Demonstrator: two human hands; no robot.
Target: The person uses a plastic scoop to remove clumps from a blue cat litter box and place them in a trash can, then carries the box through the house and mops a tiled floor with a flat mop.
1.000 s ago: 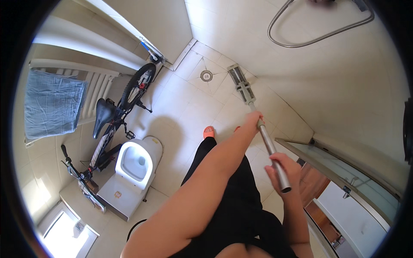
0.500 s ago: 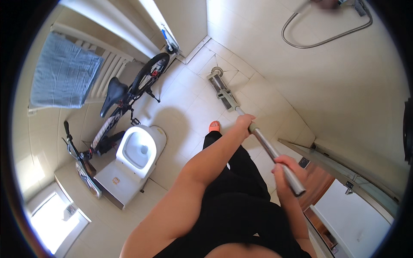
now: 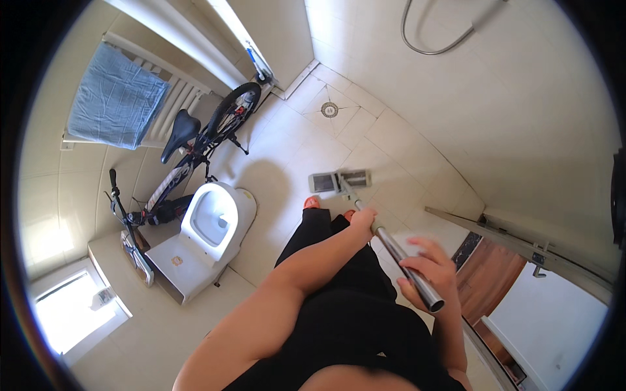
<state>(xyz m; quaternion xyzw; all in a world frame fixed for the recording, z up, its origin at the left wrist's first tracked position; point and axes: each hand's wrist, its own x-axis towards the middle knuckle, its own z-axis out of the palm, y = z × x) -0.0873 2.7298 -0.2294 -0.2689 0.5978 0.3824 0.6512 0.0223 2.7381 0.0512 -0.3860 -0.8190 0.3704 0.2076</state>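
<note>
A mop with a silver metal pole point(image 3: 394, 251) slants from the floor up toward me. Its flat head point(image 3: 340, 182), a pale frame with dark panels, lies on the tiles just beyond my feet in orange slippers point(image 3: 312, 202). My left hand point(image 3: 365, 221) is closed round the lower part of the pole. Near the pole's upper end is my right hand point(image 3: 432, 272), loosely around it, thumb on one side and fingers on the other, some fingers lifted and blurred.
To the left stand a toilet point(image 3: 215, 218) and a bicycle point(image 3: 189, 156) leaning near a towel rail with a blue towel point(image 3: 117, 98). A round floor drain point(image 3: 330, 109) lies ahead. At right are an open doorway with wood flooring point(image 3: 486, 277) and a white panel point(image 3: 548, 319). A shower hose point(image 3: 424, 49) hangs far right.
The mop head has come back from the drain toward my feet and turned crosswise. My left hand has moved nearer to me with the pole, and the right hand's grip has loosened.
</note>
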